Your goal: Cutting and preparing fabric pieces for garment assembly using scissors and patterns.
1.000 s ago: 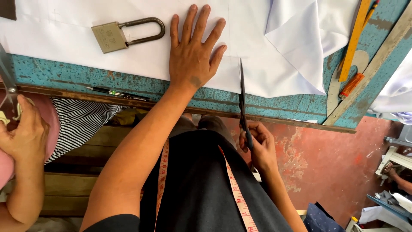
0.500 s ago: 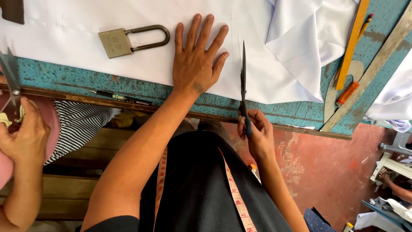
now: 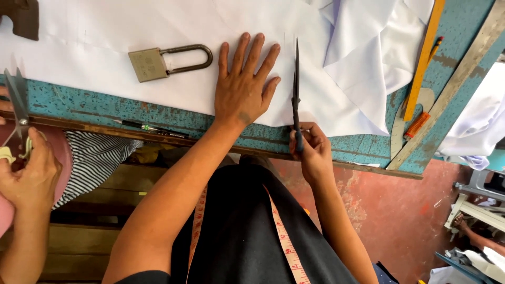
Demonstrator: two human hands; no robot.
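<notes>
My left hand [image 3: 245, 87] lies flat, fingers spread, on a white cloth [image 3: 173, 31] spread over a worn blue table [image 3: 363, 147]. My right hand [image 3: 311, 150] grips the handles of long dark scissors [image 3: 296, 87] at the table's near edge. The blades point away from me, over the cloth just right of my left hand. A large brass padlock [image 3: 158, 62] rests on the cloth to the left of my left hand.
A pen [image 3: 150, 129] lies along the table's front edge. Yellow rulers [image 3: 423, 52] and an orange marker [image 3: 417, 125] sit at the right. At the far left, another person's hand [image 3: 26, 176] holds scissors [image 3: 18, 105]. A measuring tape [image 3: 284, 242] hangs round my neck.
My right hand has brought the scissors up and forward from below the table edge onto the cloth. My left hand has stayed flat on the cloth.
</notes>
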